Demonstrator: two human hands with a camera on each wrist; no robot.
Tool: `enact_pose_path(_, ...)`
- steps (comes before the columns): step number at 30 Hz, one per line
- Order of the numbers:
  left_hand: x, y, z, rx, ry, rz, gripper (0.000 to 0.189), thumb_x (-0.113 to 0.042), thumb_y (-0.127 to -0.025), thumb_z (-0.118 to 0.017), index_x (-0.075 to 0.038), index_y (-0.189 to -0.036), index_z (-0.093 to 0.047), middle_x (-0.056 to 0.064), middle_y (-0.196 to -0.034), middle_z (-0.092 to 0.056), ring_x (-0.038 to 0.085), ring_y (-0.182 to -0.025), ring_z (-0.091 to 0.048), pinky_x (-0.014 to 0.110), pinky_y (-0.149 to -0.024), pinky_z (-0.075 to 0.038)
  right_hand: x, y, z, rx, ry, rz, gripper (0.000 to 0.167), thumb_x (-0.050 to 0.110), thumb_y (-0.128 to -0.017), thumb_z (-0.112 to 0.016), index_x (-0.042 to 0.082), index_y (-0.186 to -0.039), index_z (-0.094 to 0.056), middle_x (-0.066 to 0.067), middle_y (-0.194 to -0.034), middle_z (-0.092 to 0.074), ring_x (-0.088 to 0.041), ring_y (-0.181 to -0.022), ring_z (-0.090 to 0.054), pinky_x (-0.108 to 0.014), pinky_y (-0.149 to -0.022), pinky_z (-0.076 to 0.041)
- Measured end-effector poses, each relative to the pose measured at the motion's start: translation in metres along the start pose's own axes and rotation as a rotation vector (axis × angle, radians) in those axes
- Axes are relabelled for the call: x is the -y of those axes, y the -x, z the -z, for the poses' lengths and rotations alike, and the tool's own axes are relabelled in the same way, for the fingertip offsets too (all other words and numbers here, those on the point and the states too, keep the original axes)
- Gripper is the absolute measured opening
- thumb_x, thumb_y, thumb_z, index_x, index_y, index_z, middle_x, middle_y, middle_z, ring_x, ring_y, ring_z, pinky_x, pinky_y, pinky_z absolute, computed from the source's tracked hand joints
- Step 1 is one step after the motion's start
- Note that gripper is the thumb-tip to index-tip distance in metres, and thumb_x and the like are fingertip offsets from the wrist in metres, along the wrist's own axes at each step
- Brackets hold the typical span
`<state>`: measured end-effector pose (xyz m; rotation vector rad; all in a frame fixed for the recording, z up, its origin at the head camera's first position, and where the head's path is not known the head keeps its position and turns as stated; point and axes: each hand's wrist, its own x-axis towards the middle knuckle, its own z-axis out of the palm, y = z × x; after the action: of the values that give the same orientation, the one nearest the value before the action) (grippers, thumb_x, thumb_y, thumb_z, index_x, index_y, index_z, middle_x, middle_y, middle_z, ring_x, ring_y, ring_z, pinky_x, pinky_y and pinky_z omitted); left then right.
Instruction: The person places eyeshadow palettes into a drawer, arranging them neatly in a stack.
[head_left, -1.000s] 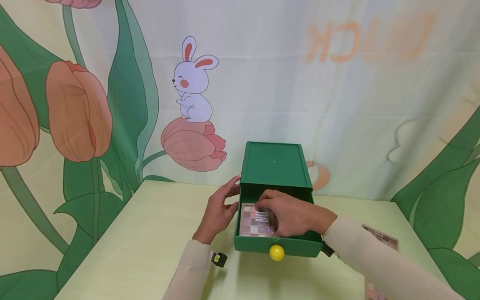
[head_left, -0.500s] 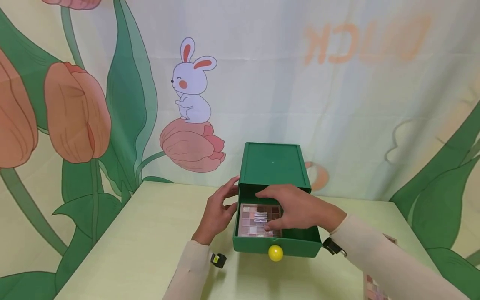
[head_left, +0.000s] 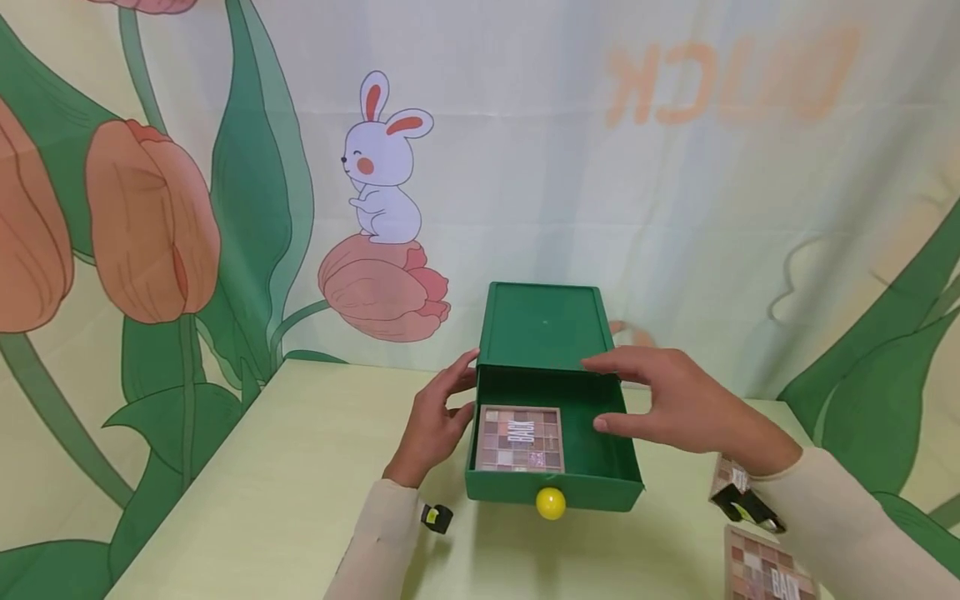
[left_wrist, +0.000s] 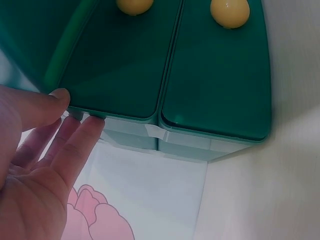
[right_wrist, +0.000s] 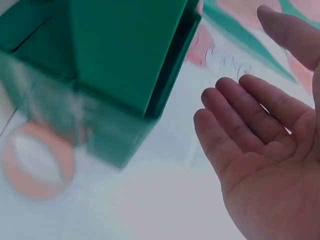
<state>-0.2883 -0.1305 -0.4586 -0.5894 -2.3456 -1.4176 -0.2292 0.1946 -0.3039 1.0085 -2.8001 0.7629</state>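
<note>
A green drawer cabinet (head_left: 547,325) has its top drawer (head_left: 596,433) pulled out, with a yellow knob (head_left: 551,503) on its front. An eyeshadow palette (head_left: 521,439) lies flat in the drawer's left half. My left hand (head_left: 431,425) rests against the cabinet's left side; in the left wrist view its nearly straight fingers (left_wrist: 77,142) touch the side by the front edge. Over the drawer's right edge hovers my right hand (head_left: 682,400), thumb and fingers spread and holding nothing. In the right wrist view its palm (right_wrist: 270,175) is bare, apart from the cabinet.
Two more eyeshadow palettes lie on the table at the right: one (head_left: 768,567) near the front, another (head_left: 726,477) farther back, partly covered by my right wrist. Lower drawers (left_wrist: 215,75) stay pushed in. A printed curtain (head_left: 525,167) hangs behind the table.
My right hand has let go of the palette in the drawer and moved up and right, out over the drawer's right edge. The left hand has stayed at the cabinet's side.
</note>
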Motion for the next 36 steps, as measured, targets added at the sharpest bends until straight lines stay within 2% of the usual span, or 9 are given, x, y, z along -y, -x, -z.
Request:
enact_pose_path(5, 0.002, 0.0, -0.001, 0.001, -0.007, 0.005, 0.09, 0.004, -0.098, -0.071, -0.047, -0.162, -0.036, 0.005, -0.143, -0.065, 0.027, -0.133, -0.066, 0.05, -0.094, -0.063, -0.019, 0.032, 0.01, -0.065, -0.014, -0.048, 0.066, 0.04, -0.089, -0.086, 0.013, -0.145, -0.063, -0.008, -0.143, -0.068, -0.034, -0.129, -0.067, -0.054, -0.104, -0.06)
enact_pose_path(8, 0.002, -0.001, -0.001, -0.002, -0.014, 0.004, 0.091, 0.004, -0.097, -0.071, -0.048, -0.162, -0.035, 0.005, -0.142, -0.065, 0.027, -0.133, -0.067, 0.051, -0.094, -0.063, -0.034, 0.051, 0.011, -0.102, 0.011, -0.052, 0.063, 0.036, -0.087, -0.089, 0.015, -0.142, -0.065, -0.003, -0.14, -0.07, -0.027, -0.126, -0.068, -0.032, -0.104, -0.06)
enact_pose_path(12, 0.002, -0.001, 0.0, -0.006, -0.012, -0.003, 0.092, 0.005, -0.097, -0.071, -0.048, -0.162, -0.035, 0.006, -0.142, -0.065, 0.028, -0.133, -0.067, 0.052, -0.093, -0.063, -0.055, 0.075, 0.008, -0.129, 0.013, -0.05, 0.062, 0.031, -0.085, -0.091, 0.015, -0.139, -0.067, -0.004, -0.137, -0.071, -0.013, -0.122, -0.069, -0.007, -0.101, -0.05)
enact_pose_path(17, 0.003, -0.001, 0.0, -0.006, -0.015, -0.006, 0.092, 0.005, -0.097, -0.071, -0.049, -0.162, -0.035, 0.006, -0.142, -0.065, 0.027, -0.134, -0.066, 0.05, -0.093, -0.064, -0.077, 0.101, 0.003, -0.107, 0.004, -0.135, 0.062, 0.033, -0.085, -0.091, 0.016, -0.14, -0.068, -0.006, -0.139, -0.07, 0.014, -0.122, -0.056, -0.01, -0.096, -0.054)
enact_pose_path(22, 0.003, 0.0, -0.002, -0.005, -0.015, 0.0, 0.093, 0.006, -0.097, -0.071, -0.05, -0.162, -0.035, 0.005, -0.143, -0.065, 0.027, -0.134, -0.066, 0.05, -0.093, -0.064, -0.095, 0.126, -0.006, -0.092, 0.029, -0.237, 0.062, 0.038, -0.085, -0.089, 0.022, -0.141, -0.067, -0.003, -0.139, -0.07, 0.012, -0.12, -0.055, -0.014, -0.092, -0.056)
enact_pose_path(27, 0.004, 0.0, -0.002, -0.005, -0.015, -0.002, 0.094, 0.006, -0.096, -0.071, -0.05, -0.162, -0.034, 0.005, -0.143, -0.065, 0.027, -0.134, -0.066, 0.052, -0.092, -0.063, -0.114, 0.148, -0.019, -0.094, 0.01, -0.3, 0.06, 0.034, -0.086, -0.089, 0.018, -0.14, -0.067, -0.007, -0.135, -0.07, 0.016, -0.11, -0.055, -0.015, -0.083, -0.057)
enact_pose_path(30, 0.005, -0.001, -0.002, -0.001, -0.01, -0.006, 0.093, 0.006, -0.097, -0.071, -0.049, -0.162, -0.034, 0.005, -0.143, -0.065, 0.028, -0.134, -0.066, 0.054, -0.092, -0.063, -0.128, 0.16, -0.028, -0.077, 0.01, -0.355, 0.061, 0.038, -0.088, -0.088, 0.017, -0.141, -0.067, -0.009, -0.137, -0.07, 0.018, -0.113, -0.054, -0.015, -0.084, -0.059)
enact_pose_path(33, 0.004, -0.001, -0.001, 0.002, -0.011, -0.003, 0.093, 0.006, -0.096, -0.071, -0.049, -0.162, -0.035, 0.005, -0.143, -0.065, 0.027, -0.134, -0.066, 0.053, -0.092, -0.063, -0.138, 0.17, -0.034, -0.003, -0.001, -0.449, 0.069, 0.047, -0.09, -0.083, 0.012, -0.146, -0.063, -0.016, -0.145, -0.065, -0.007, -0.126, -0.064, -0.022, -0.087, -0.061)
enact_pose_path(36, 0.003, -0.001, -0.001, 0.003, -0.011, 0.004, 0.092, 0.006, -0.097, -0.071, -0.048, -0.162, -0.035, 0.005, -0.143, -0.065, 0.027, -0.134, -0.066, 0.052, -0.093, -0.063, -0.146, 0.178, -0.04, 0.095, -0.05, -0.55, 0.079, 0.053, -0.095, -0.076, 0.005, -0.153, -0.054, -0.028, -0.154, -0.054, -0.048, -0.136, -0.058, -0.042, -0.092, -0.064)
